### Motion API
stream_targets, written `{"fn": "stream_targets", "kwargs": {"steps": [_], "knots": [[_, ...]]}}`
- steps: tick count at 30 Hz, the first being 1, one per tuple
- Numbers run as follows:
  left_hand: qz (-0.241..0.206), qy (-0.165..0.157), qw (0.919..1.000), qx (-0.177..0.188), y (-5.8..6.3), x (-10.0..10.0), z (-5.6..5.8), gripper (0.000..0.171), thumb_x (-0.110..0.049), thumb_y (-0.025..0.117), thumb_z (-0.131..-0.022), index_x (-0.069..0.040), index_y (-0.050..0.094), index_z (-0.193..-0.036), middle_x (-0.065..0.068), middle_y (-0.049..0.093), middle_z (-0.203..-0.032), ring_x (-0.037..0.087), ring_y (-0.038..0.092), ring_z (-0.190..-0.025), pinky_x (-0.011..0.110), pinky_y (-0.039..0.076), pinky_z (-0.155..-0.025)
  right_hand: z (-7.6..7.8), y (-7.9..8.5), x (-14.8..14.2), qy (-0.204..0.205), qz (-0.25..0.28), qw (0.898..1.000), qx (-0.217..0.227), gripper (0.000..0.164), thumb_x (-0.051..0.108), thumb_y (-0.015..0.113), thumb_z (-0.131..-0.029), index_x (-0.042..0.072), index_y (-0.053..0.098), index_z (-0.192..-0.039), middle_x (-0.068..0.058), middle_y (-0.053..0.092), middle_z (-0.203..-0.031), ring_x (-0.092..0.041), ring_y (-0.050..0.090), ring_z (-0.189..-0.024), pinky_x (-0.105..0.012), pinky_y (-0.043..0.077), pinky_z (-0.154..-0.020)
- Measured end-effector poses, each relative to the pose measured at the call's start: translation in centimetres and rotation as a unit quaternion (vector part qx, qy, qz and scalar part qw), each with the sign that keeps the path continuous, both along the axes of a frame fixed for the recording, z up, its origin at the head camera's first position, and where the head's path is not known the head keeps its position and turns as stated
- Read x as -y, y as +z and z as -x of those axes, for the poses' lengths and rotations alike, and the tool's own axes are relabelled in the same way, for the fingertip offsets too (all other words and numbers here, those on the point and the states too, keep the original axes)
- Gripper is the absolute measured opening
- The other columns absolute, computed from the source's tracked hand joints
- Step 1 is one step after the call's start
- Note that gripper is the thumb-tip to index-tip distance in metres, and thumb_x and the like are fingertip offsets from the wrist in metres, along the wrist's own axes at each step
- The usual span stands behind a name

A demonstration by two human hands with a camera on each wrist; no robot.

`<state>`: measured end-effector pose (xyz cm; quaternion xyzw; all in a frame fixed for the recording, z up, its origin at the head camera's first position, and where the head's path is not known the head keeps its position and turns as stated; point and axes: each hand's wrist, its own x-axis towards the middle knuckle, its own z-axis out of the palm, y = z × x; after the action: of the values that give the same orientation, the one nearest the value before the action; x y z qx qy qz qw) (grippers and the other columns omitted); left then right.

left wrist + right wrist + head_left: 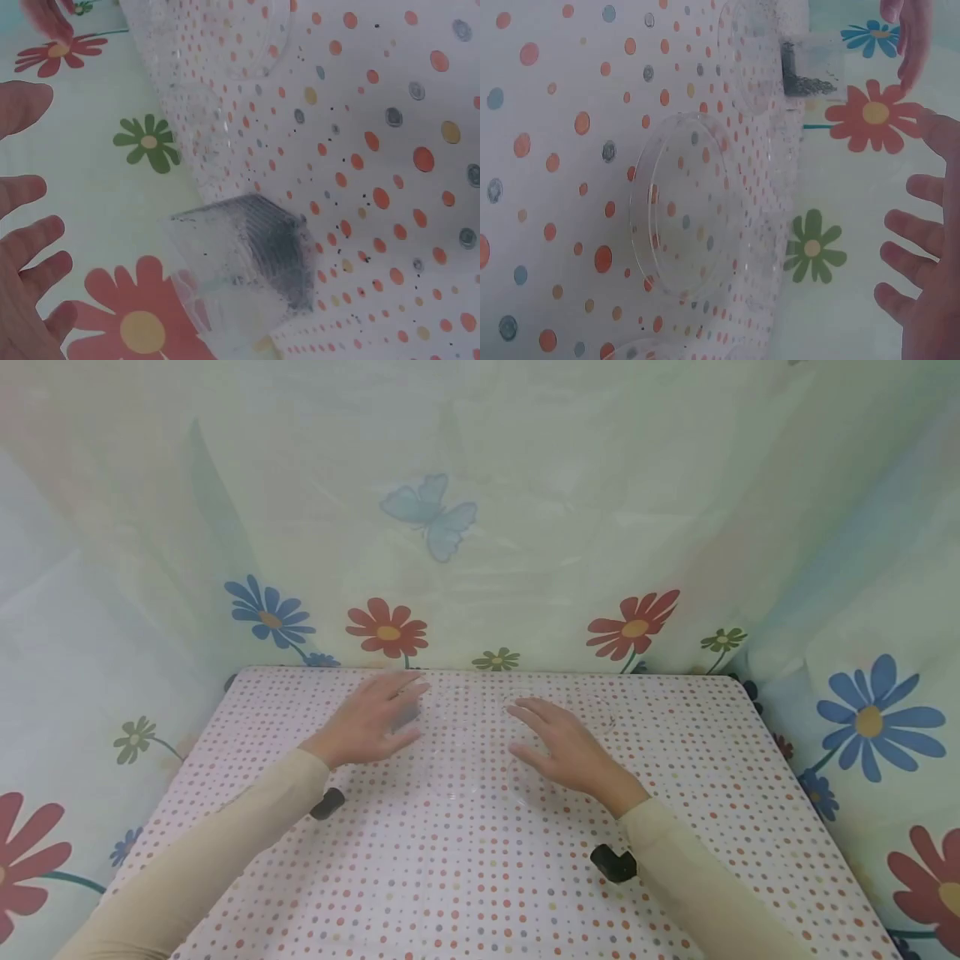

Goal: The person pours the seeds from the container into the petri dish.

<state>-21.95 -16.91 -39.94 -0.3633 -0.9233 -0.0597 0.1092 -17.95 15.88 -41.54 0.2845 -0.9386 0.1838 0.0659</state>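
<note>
My left hand (pixel 369 720) is held over the back left of the table with its fingers spread and nothing in them. Just beside it stands a clear plastic box (pixel 217 247) with dark grey, ridged contents (pixel 281 251), mostly hidden behind the fingers in the head view. To the right, my right hand (pixel 566 750) hovers over the dishes, fingers apart, holding nothing. A clear round petri dish (pixel 654 225) lies flat near it. Another clear dish (pixel 742 56) sits closer to the box, and several more faint transparent dishes lie between and behind the hands.
A white dotted cloth covers the table (pixel 480 877). Flower-printed curtains (pixel 525 568) rise directly behind its far edge and along both sides. A black wrist camera (pixel 613 863) hangs below the right sleeve, another black one (pixel 327 803) beside the left.
</note>
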Motion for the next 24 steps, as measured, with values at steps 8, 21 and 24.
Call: {"fn": "stream_targets", "kwargs": {"steps": [8,21,24], "knots": [[-0.002,0.028,0.9995,0.015,-0.3,0.7,0.0,0.065,-0.051,0.050,-0.086,-0.024,0.032,-0.142,0.004,0.033,-0.147,0.026,0.027,-0.136,0.050,0.024,-0.111,0.5,-0.5,0.4,-0.006,0.008,1.000,-0.002,0.058,0.052,0.045,-0.090,0.021,0.038,-0.139,-0.004,0.039,-0.144,-0.023,0.035,-0.133,-0.047,0.031,-0.109],[-0.046,0.081,0.9948,0.042,-1.1,1.9,0.3,0.066,-0.048,0.056,-0.083,-0.025,0.033,-0.141,0.001,0.032,-0.147,0.022,0.029,-0.135,0.049,0.029,-0.109,1.3,-1.5,1.3,-0.032,0.013,0.999,0.016,0.058,0.053,0.042,-0.090,0.021,0.037,-0.139,-0.002,0.037,-0.144,-0.022,0.032,-0.134,-0.046,0.030,-0.110],[-0.054,0.080,0.9942,0.047,-1.1,2.0,0.3,0.067,-0.047,0.057,-0.083,-0.024,0.033,-0.141,0.001,0.031,-0.148,0.023,0.028,-0.136,0.051,0.028,-0.109,1.5,-1.8,1.4,-0.037,0.017,0.999,0.018,0.059,0.054,0.040,-0.091,0.021,0.037,-0.139,-0.002,0.037,-0.144,-0.022,0.032,-0.135,-0.045,0.029,-0.110]]}}
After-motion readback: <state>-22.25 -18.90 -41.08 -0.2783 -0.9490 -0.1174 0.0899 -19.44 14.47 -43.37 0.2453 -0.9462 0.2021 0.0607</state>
